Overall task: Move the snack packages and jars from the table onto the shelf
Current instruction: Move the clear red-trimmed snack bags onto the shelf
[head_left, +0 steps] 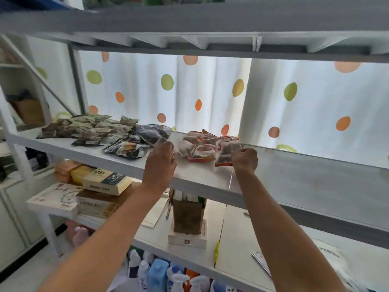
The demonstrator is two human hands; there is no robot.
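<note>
Both hands are at the white laminate shelf [200,178]. Right hand [245,160] pinches a clear red-edged snack packet [226,153] — long axis front-to-back, beside the red-packet cluster [202,144]. Left hand [161,163] pinches another clear packet [183,149].

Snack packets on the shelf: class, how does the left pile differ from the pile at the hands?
The dark green-brown packets are many and untouched; the red-edged clear packets are fewer, with the left hand and right hand each gripping one. Both piles lie flat on the white shelf.
</note>
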